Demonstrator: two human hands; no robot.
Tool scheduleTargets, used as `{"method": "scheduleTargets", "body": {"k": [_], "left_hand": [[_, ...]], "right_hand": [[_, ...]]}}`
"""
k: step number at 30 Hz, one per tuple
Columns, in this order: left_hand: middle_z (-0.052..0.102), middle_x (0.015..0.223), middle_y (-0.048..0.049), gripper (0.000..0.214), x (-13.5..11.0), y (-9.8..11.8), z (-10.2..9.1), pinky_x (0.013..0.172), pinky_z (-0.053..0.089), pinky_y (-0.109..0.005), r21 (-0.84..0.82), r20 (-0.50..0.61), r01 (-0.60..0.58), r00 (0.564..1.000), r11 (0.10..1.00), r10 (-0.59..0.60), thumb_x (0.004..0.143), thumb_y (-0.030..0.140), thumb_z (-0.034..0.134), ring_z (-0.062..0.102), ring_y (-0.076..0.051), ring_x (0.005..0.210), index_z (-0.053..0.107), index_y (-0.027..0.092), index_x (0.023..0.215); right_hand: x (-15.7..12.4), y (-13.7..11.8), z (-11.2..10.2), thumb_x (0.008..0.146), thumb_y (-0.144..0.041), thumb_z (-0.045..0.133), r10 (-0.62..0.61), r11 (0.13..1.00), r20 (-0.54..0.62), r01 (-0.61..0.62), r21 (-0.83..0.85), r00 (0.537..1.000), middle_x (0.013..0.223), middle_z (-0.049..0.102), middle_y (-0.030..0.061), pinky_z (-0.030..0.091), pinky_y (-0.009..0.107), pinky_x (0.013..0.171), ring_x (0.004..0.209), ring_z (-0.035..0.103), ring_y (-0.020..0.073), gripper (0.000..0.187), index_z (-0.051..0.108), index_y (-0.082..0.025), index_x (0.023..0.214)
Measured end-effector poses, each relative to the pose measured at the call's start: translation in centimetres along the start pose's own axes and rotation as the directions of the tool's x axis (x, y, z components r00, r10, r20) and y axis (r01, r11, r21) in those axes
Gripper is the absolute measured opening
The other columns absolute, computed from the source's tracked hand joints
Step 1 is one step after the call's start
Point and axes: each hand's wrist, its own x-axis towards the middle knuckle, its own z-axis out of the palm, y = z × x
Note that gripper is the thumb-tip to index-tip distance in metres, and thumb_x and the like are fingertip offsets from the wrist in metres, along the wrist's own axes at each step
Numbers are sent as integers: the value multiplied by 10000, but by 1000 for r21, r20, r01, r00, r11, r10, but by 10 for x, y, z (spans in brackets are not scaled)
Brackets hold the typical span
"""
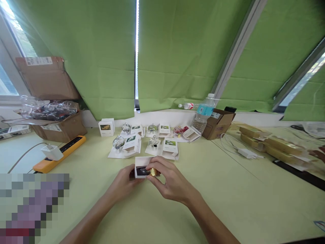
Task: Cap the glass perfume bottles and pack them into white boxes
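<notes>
My left hand (124, 182) is closed around the left side of a small white box (142, 162) whose lid stands raised at the back. Inside the box lies a small dark bottle (143, 171) with a shiny gold cap. The thumb and fingers of my right hand (172, 179) pinch that gold cap at the box's right end. Whether the bottle touches the bottom of the box is hidden. Behind my hands, glass ornaments with silvery tops, such as one at the front left (118, 142), lie beside opened white cartons (132, 143) with flower pictures.
An orange power strip (68, 149) with a white plug lies to the left, near a cardboard box (63, 128) full of clear plastic. Plastic bottles (202, 117) and another carton (217, 125) stand at the back right. A white charger (246, 153) and yellowish packages (283, 145) lie right.
</notes>
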Motion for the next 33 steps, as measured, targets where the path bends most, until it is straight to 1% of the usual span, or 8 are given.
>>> {"method": "scheduleTargets", "body": {"k": [6, 11, 15, 19, 24, 27, 30, 33], "left_hand": [[715, 975, -17, 217, 0, -3, 0, 742, 483, -273, -18, 16, -19, 1000, 1000, 19, 817, 279, 567, 646, -210, 874, 644, 207, 1006], [718, 972, -19, 200, 1, -3, 0, 754, 490, -277, -39, 28, -24, 999, 999, 26, 815, 267, 569, 647, -214, 890, 659, 210, 984], [717, 976, -30, 214, 1, 0, 0, 773, 496, -290, -37, 33, -25, 999, 999, 27, 821, 283, 560, 646, -216, 894, 658, 202, 992], [712, 979, -37, 241, 1, 2, 0, 775, 498, -296, -37, 31, -29, 999, 999, 30, 823, 295, 555, 642, -217, 892, 654, 193, 1017], [703, 860, -24, 208, 0, 3, -1, 731, 492, -285, -18, 21, -16, 1000, 1000, 17, 810, 351, 587, 633, -217, 838, 655, 187, 918], [690, 812, -19, 193, -1, 3, -1, 710, 485, -279, 0, 2, -12, 1000, 1000, 12, 798, 346, 602, 626, -215, 812, 644, 181, 888], [694, 826, -19, 182, -1, 3, -1, 705, 477, -275, 11, 2, -16, 1000, 1000, 16, 804, 314, 587, 624, -209, 800, 645, 181, 914], [704, 889, -27, 209, 0, 4, -1, 701, 474, -271, 4, 24, -19, 1000, 1000, 19, 805, 300, 580, 623, -210, 812, 649, 179, 960]], "right_hand": [[0, -2, 0, 875, -188, 563, 7, 1000, -23, -7, 19, 1000, 1061, 602, 70, 469, 320, 793, 926, 551, 190, 301, 528, -219, 1173], [-4, 2, 3, 871, -221, 598, 44, 998, -37, -43, 39, 998, 892, 620, 37, 467, 292, 694, 792, 555, 163, 136, 575, -204, 1004], [-4, 9, 6, 866, -266, 627, -14, 999, -73, 16, 40, 997, 840, 628, 36, 473, 289, 684, 777, 563, 160, 141, 616, -200, 991], [-1, 12, 8, 873, -269, 621, -97, 995, -118, 101, 27, 988, 862, 662, 58, 487, 296, 702, 798, 585, 168, 135, 647, -193, 982], [1, 8, 9, 897, -264, 579, -143, 990, -120, 143, -10, 982, 877, 694, 79, 495, 321, 708, 805, 610, 190, 138, 670, -190, 970], [1, 6, 10, 892, -267, 582, -130, 989, -76, 123, -81, 989, 905, 703, 80, 489, 351, 741, 846, 604, 213, 157, 667, -193, 1002], [0, 3, 10, 870, -282, 609, -61, 990, -43, 55, -126, 997, 915, 696, 75, 484, 354, 740, 878, 580, 223, 203, 634, -185, 1047], [-2, 3, 9, 864, -300, 615, -7, 991, -33, 3, -130, 999, 844, 679, 60, 480, 324, 694, 844, 570, 209, 141, 619, -178, 934]]}}
